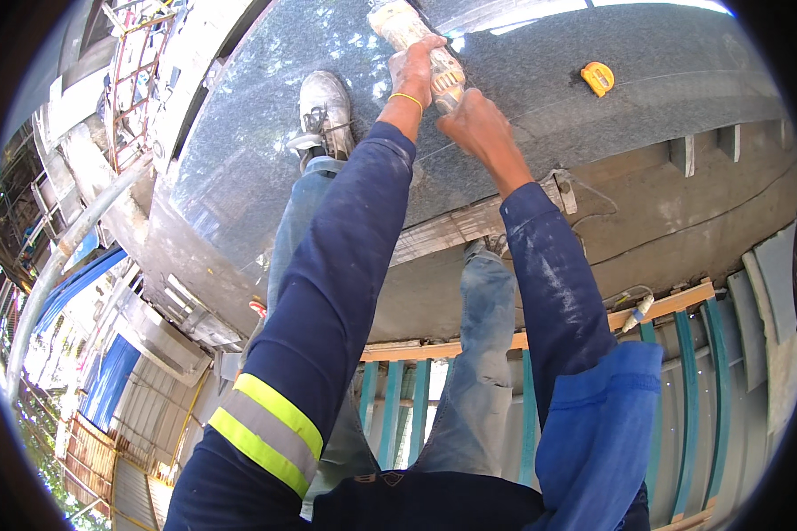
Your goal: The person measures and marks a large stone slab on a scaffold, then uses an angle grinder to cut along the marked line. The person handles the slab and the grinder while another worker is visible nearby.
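Observation:
With both hands I hold a dust-covered angle grinder (pixel 445 75) over a dark, polished stone slab (pixel 522 71). My left hand (pixel 413 73) is wrapped round the middle of its body, a thin yellow band at the wrist. Behind it, my right hand (pixel 476 128) is closed on the rear end. The grinder's pale, dusty head lies near the top rim of the picture; its disc cannot be made out. A yellow tape measure (pixel 598 79) rests on the slab to the right of my hands.
My left shoe (pixel 324 111) stands on the slab. A wooden plank (pixel 443 232) lies along its near edge, beside a lower concrete ledge (pixel 673 199). A cable with a pale connector (pixel 638 313) lies at right. Green metal bars (pixel 684 407) run below; scaffolding (pixel 137 80) stands at left.

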